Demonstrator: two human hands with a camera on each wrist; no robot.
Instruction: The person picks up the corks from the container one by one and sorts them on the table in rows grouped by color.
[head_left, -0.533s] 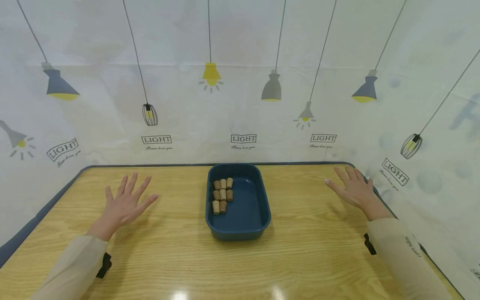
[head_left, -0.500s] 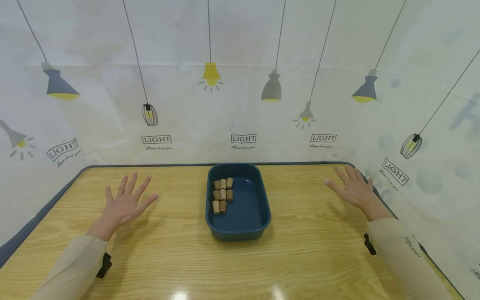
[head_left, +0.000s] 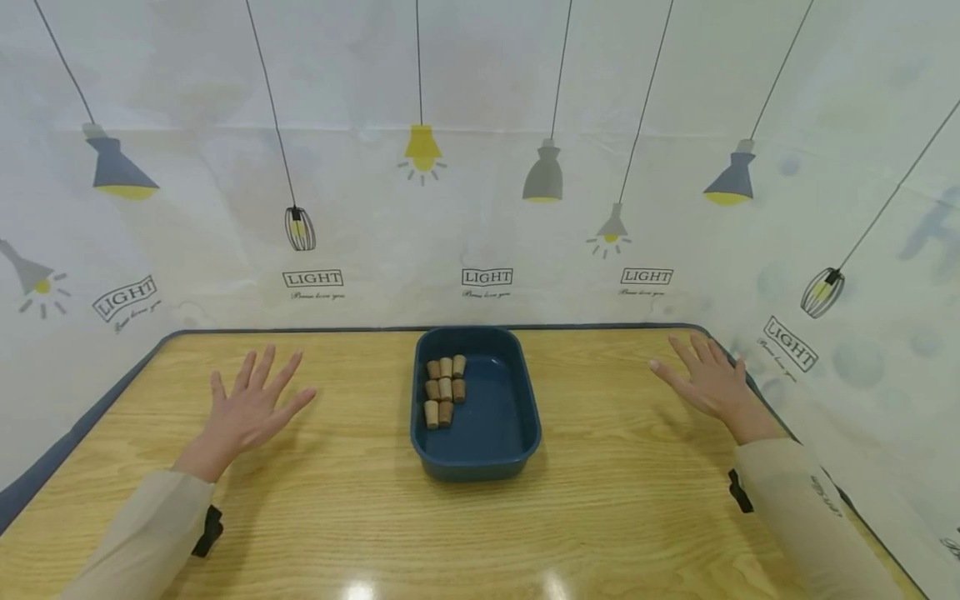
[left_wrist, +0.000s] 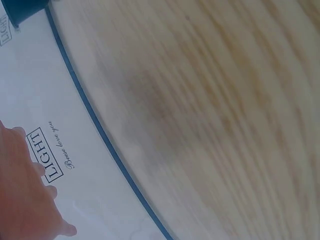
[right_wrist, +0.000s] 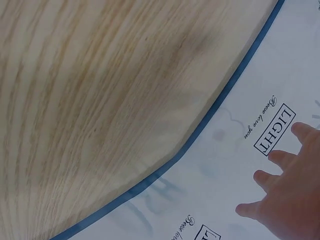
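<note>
A dark blue rectangular tub (head_left: pixel 497 433) stands on the table at the middle of the head view. Several tapered corks (head_left: pixel 446 389) lie in rows along its left side, and bare tub floor shows to their right. My left hand (head_left: pixel 247 412) is held above the table to the left of the tub, fingers spread, holding nothing. To the tub's right, my right hand (head_left: pixel 708 379) hovers with spread fingers and nothing in its grasp. Both wrist views show part of each hand with the wood below; a corner of the tub (left_wrist: pixel 22 9) shows in the left wrist view.
The light wood table (head_left: pixel 337 517) has a dark blue edge (head_left: pixel 360 331) along its back. Behind and beside it rises a white backdrop (head_left: pixel 480 225) printed with hanging lamps and the word LIGHT. The tub sits close to the back edge.
</note>
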